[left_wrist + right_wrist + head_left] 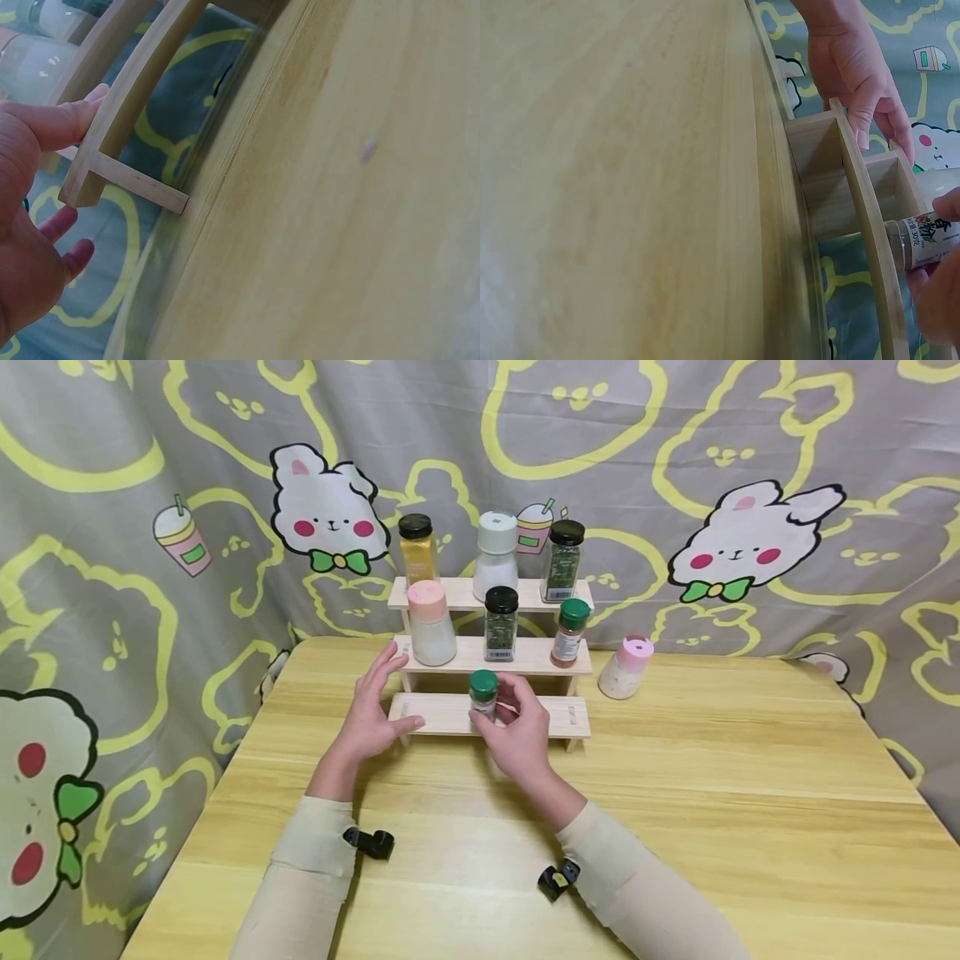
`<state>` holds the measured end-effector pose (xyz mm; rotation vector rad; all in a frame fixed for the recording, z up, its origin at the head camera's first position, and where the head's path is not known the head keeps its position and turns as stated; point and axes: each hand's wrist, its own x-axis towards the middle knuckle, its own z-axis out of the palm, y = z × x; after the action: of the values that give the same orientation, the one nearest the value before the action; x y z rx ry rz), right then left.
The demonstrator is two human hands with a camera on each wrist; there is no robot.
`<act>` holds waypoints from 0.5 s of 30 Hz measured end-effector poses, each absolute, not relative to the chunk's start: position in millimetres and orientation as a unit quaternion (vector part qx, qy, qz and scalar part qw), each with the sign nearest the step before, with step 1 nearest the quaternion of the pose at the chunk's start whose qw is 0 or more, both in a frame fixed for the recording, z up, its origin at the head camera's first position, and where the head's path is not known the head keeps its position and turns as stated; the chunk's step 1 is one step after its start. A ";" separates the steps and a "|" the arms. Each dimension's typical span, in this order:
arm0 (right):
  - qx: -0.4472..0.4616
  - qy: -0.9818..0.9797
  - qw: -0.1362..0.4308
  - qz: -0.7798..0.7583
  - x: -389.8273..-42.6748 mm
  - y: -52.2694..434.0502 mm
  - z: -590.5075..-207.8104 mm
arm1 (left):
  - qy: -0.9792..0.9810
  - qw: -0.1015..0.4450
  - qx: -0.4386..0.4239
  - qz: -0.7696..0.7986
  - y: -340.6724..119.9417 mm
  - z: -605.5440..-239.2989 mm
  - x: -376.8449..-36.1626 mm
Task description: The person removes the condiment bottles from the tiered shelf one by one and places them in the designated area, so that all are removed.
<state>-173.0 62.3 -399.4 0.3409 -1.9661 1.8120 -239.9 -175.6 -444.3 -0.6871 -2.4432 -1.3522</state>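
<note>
Partly hidden: jar point(483, 693) body behind right hand point(517, 735) | label cropped

bright, even light with only soft shadows under the arms; the head view is sharp, while both wrist views bend strongly and blur up close.

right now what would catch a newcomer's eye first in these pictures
The three-step wooden rack at the table's far edge, with spice jars on its upper two steps. On the lowest step the right hand grips a green-lidded jar, while the left hand rests on the rack's left end. A pink-capped shaker stands apart on the table, right of the rack.
</note>
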 end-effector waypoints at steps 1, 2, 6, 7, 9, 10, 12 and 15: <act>0.123 -0.711 0.221 0.657 -172.9 63.2 -399.6 | -0.841 0.133 -0.239 -0.466 -175.6 -444.7 -240.2; 0.123 -0.710 0.220 0.658 -172.7 64.0 -399.4 | -0.841 0.133 -0.241 -0.467 -175.8 -445.0 -240.5; 0.122 -0.708 0.216 0.661 -172.1 67.7 -399.8 | -0.839 0.132 -0.243 -0.468 -176.0 -445.1 -240.5; 0.121 -0.708 0.215 0.662 -171.9 68.6 -399.9 | -0.839 0.132 -0.243 -0.469 -175.9 -444.9 -240.4; 0.120 -0.708 0.215 0.662 -171.7 70.1 -399.7 | -0.838 0.131 -0.244 -0.470 -176.0 -444.8 -240.5; 0.119 -0.708 0.215 0.662 -171.5 70.7 -399.5 | -0.838 0.131 -0.244 -0.471 -175.9 -444.8 -240.4; 0.116 -0.708 0.218 0.662 -170.9 72.0 -399.3 | -0.838 0.131 -0.242 -0.471 -175.9 -445.5 -240.8; 0.114 -0.709 0.221 0.660 -169.7 74.0 -398.2 | -0.839 0.126 -0.236 -0.473 -175.9 -447.0 -240.9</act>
<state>-169.7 74.0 -398.2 0.3147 -1.9590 1.8259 -240.9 -175.9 -447.0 -0.6868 -2.4443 -1.3788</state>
